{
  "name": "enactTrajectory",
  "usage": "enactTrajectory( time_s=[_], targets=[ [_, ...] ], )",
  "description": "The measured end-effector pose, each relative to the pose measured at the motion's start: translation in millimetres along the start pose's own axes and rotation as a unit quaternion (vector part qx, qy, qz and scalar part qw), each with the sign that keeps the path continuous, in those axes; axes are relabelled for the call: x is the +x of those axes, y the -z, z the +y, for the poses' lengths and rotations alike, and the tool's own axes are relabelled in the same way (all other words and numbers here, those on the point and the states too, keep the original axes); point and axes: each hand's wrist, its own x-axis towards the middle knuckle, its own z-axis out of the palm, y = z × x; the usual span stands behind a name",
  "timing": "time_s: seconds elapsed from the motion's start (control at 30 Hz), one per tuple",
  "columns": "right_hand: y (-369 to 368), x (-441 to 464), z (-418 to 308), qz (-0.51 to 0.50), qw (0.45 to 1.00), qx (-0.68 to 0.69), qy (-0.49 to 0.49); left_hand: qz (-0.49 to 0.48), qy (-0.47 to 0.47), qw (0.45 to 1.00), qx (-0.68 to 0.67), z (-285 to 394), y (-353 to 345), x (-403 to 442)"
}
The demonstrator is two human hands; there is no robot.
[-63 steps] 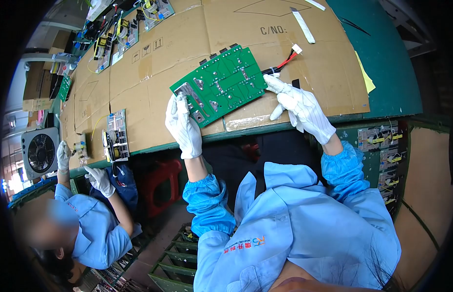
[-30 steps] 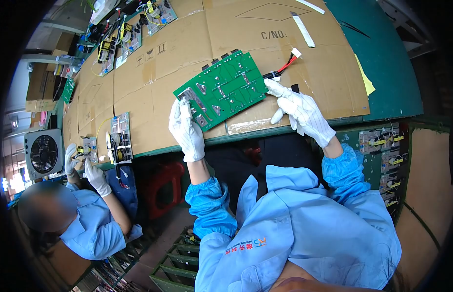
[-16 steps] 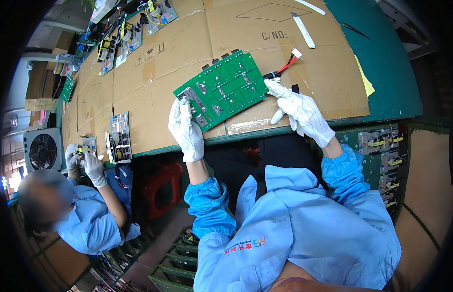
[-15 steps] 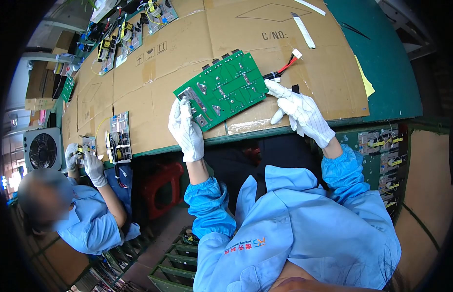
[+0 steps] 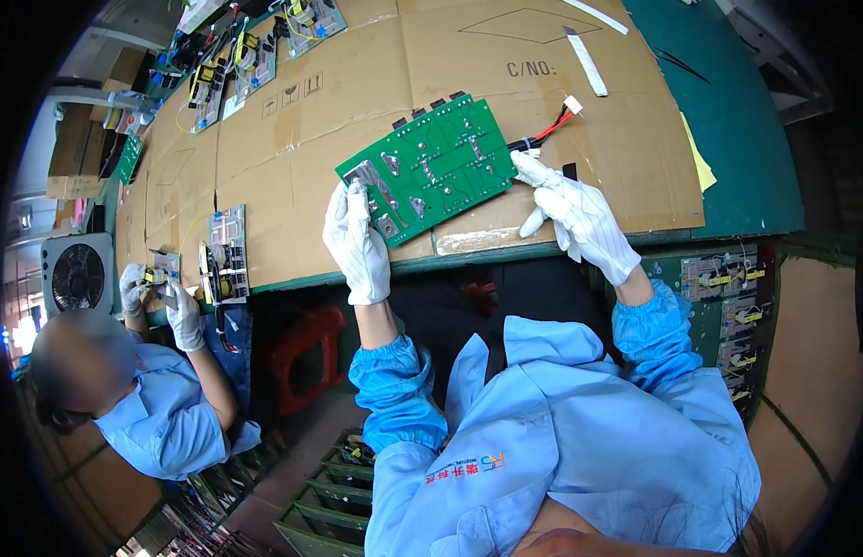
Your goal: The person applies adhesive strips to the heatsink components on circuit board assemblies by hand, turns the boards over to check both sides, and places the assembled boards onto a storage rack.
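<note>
While the white-gloved left hand (image 5: pixel 360 251) clamps a rectangular green circuit board (image 5: pixel 441 176), the white-gloved right hand (image 5: pixel 585 223) touches its opposite edge, grip unclear; favour light pressure.

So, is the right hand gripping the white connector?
No, the white connector sticks out over the cardboard at the end of its wires, clear of the right hand.

the cardboard (image 5: pixel 357 88) reads "c/no:" and shows umbrella and up-arrow signs, while the blue shirt (image 5: pixel 580 436) reads "瑞升科" in red.
</note>
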Motion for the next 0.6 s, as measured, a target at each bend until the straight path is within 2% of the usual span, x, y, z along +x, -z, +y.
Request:
enactTrajectory(
  time_s=[0.2,0.27,0.37,0.6],
  targets=[
    [-1.8,-0.2,-4.1,0.006,1.0,0.009,0.003,-0.01,-0.008,1.0,0.011,-1.1,2.9,0.3],
    [-2.3,-0.1,-3.8,0.008,1.0,0.005,0.008,-0.012,-0.043,0.997,0.067,-1.4,3.4,0.2],
    [-2.1,-0.2,-4.2,0.008,1.0,-0.001,0.011,0.008,0.006,1.0,0.007,-0.9,0.2,0.8],
    [-1.8,0.8,-2.1,0.009,1.0,-0.022,0.011,0.007,-0.009,0.999,0.032,-1.1,1.0,1.4]
  ],
)
